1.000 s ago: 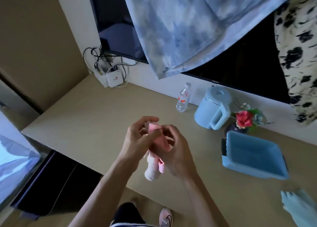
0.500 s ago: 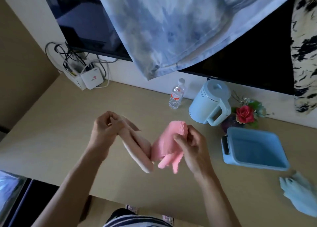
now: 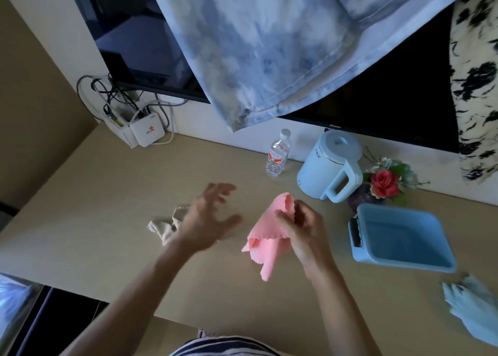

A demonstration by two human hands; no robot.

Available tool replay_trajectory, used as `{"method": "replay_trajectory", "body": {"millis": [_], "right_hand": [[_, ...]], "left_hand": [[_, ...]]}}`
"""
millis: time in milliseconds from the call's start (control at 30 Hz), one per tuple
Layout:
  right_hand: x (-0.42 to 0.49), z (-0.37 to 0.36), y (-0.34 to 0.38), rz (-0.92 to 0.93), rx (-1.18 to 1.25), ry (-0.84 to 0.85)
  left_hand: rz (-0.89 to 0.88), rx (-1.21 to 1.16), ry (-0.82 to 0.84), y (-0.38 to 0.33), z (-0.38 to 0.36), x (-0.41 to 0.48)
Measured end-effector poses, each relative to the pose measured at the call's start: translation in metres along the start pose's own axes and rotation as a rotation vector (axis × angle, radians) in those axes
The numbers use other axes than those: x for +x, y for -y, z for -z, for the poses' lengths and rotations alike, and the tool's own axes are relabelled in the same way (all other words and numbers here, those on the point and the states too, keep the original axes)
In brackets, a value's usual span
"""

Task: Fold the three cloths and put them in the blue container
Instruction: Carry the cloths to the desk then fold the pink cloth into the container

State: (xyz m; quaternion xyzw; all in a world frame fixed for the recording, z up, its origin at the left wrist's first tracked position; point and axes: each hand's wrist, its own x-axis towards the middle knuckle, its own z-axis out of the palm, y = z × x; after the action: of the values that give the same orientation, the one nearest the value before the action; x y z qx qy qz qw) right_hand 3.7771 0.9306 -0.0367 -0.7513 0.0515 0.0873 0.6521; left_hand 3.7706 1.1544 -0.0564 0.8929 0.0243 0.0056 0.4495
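While partly hidden behind the left hand (image 3: 207, 221), white cloth (image 3: 164, 227) lies crumpled on the desk (image 3: 113, 194); shape hard to make out. Left hand blurred, fingers (image 3: 221, 190) spread wide, empty, above the desk just right of the white cloth. Right hand (image 3: 301, 231) closed on pink cloth (image 3: 266, 231), fingers pinched at its upper edge. Pink cloth held above the desk, hanging unfolded, long axis near vertical, lowest corner pointing toward the near desk edge. Light blue cloth (image 3: 474, 315) at far right, cut off by the frame edge, blurred. Blue container (image 3: 398, 260) right of the right hand, empty, open side up, long axis running left to right. Open desk surface at left and along the near edge. Kettle (image 3: 331, 167), bottle (image 3: 279, 153) and flowers (image 3: 385, 183) stand behind, near the wall.
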Motion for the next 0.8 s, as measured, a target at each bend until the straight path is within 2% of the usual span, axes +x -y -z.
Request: {"method": "replay_trajectory", "body": {"millis": [100,167,267,400,567,700,800], "right_hand": [[-0.002,-0.002,0.008,-0.012,0.076,0.033],[-0.005,0.001,0.017,-0.008,0.138,0.049],[-0.011,0.01,0.025,0.009,0.246,0.071],[-0.013,0.021,0.02,0.059,0.22,0.029],[-0.015,0.043,0.011,0.15,0.104,0.029],[-0.019,0.062,0.001,0.184,-0.107,0.057],[-0.021,0.074,-0.011,0.154,-0.147,0.08]], "left_hand": [[-0.203,-0.149,0.211,-0.054,-0.03,-0.023],[-0.262,-0.134,0.152,-0.069,-0.045,-0.026],[-0.247,-0.156,0.012,-0.081,-0.048,-0.02],[-0.188,-0.205,-0.003,-0.088,-0.039,-0.01],[-0.207,-0.297,-0.052,-0.103,-0.021,0.004],[-0.284,-0.313,-0.004,-0.128,-0.01,0.008],[-0.325,-0.3,0.031,-0.138,-0.007,0.014]]}}
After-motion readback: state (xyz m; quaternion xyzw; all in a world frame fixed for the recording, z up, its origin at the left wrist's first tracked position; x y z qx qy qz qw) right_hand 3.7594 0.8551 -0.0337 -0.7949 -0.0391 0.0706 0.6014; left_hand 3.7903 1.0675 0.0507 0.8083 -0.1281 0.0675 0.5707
